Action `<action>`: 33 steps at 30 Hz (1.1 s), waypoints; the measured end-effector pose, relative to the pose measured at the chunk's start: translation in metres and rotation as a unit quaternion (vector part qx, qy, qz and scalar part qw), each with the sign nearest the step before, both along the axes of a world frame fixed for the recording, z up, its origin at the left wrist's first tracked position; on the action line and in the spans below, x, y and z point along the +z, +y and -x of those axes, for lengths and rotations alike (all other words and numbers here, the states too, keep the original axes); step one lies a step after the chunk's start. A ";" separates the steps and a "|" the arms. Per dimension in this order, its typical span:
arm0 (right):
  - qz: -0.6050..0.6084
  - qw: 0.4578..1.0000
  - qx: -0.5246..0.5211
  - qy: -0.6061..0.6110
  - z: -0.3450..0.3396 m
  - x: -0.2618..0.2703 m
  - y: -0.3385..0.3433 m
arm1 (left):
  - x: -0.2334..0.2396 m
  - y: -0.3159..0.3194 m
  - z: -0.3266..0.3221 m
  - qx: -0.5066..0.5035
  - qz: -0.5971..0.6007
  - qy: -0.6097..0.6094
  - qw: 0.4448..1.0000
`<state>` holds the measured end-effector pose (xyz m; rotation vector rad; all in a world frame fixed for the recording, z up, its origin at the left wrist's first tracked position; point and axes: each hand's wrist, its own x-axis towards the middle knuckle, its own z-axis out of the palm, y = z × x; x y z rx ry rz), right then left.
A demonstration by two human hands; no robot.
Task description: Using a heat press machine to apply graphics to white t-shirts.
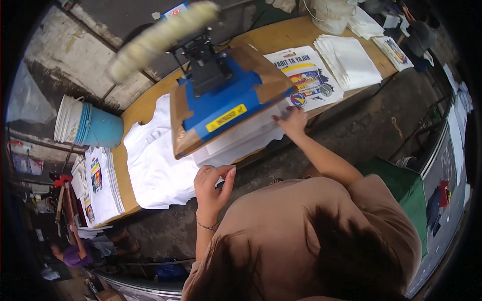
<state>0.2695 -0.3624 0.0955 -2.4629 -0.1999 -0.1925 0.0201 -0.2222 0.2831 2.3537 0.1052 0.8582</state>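
Note:
A heat press with a blue and brown taped upper platen [233, 101] is raised at an angle over the table. Beneath its front edge lies a translucent white sheet [241, 137] over white fabric. My right hand [295, 122] is at the sheet's right end, thumb and fingers apart, fingertips close to or touching it. By the sheet's near left corner is my left hand [214, 184], thumb and index tips together; whether a bit of the sheet is between them is unclear. A plain white T-shirt [158, 169] spreads left of the press and runs under it.
Right of the press lie a printed sheet [308, 79] and a stack of white sheets [350, 62]. Printed shirts [103, 184] are stacked at the table's left end, near blue and white buckets [90, 122]. The pale wrapped press handle [162, 41] juts overhead. Other people are at both sides.

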 end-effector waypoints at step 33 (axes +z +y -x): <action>-0.289 0.921 -0.262 0.019 -0.530 -0.121 -0.428 | -0.088 -0.275 -0.264 0.124 0.062 0.360 0.923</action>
